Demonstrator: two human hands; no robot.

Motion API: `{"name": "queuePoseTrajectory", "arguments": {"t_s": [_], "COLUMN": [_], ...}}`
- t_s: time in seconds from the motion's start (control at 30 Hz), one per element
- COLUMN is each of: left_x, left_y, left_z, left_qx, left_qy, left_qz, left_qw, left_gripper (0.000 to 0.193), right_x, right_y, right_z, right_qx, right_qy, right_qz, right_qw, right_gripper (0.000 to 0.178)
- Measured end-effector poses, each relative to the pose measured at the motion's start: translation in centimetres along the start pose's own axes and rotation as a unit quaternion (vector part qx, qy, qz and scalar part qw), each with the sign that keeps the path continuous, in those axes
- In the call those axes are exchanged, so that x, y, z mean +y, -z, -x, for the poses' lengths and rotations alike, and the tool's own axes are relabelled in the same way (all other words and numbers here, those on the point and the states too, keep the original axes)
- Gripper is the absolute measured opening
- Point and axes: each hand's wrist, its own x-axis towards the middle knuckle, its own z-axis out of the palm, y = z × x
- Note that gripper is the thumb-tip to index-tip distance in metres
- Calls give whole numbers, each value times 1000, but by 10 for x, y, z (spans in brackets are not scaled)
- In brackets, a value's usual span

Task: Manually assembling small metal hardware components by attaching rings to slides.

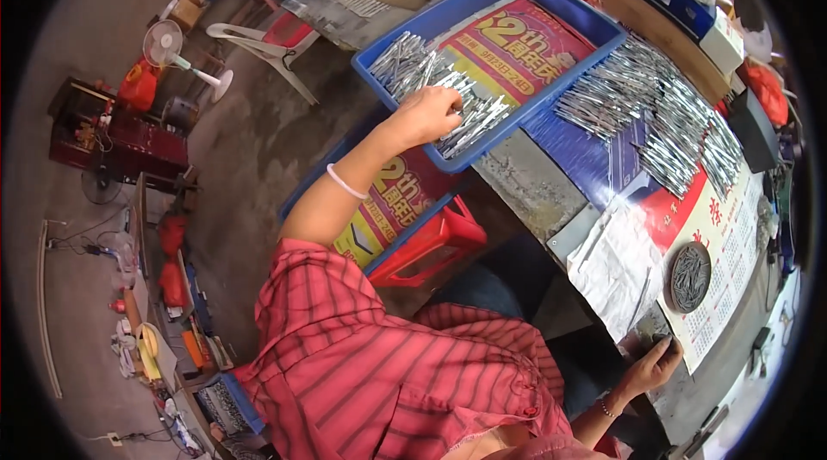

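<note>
The left hand [428, 115] curls over slim metal rods [405, 64] inside the blue tray [538, 115], whose walls probably keep them together; I cannot tell whether it grips one. The right hand [652, 367], thumb and fingers drawn together, any hold unclear, is near a round dish [674, 295] of dark pins [690, 276], presumably placed within reach. Beyond, a rod heap [655, 98] covers the bench [530, 176].

Two bare hands [428, 114] [653, 367] and two bracelets [344, 184] [606, 409], one per arm, are being shown. Two large blue trays [551, 98] [413, 236] with printed linings [543, 42] are being seen. Metal rods [689, 128] are being shown in numbers too great to be counted. One round dish [672, 279], one red plastic stool [452, 240], one white pedestal fan [162, 42] and one white-framed chair [226, 30] are being counted.
</note>
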Motion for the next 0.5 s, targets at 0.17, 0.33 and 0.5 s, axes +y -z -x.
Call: {"name": "queuePoseTrajectory", "arguments": {"t_s": [0.17, 0.33, 0.5], "left_x": [2, 4, -28], "left_y": [-2, -14, -26], "left_z": [-2, -13, -9], "left_qx": [-30, -29, 23], "left_qy": [-21, -88, -183], "left_qz": [-30, -68, -1], "left_qw": [999, 993, 983], "left_gripper": [25, 17, 34], "right_x": [-3, -2, -18], "right_y": [-7, 1, -3], "right_z": [1, 3, -11], "right_qx": [4, 24, 20], "right_qy": [37, 14, 38], "right_qz": [37, 26, 89], "right_qw": [999, 999, 995], "right_gripper": [16, 15, 11]}}
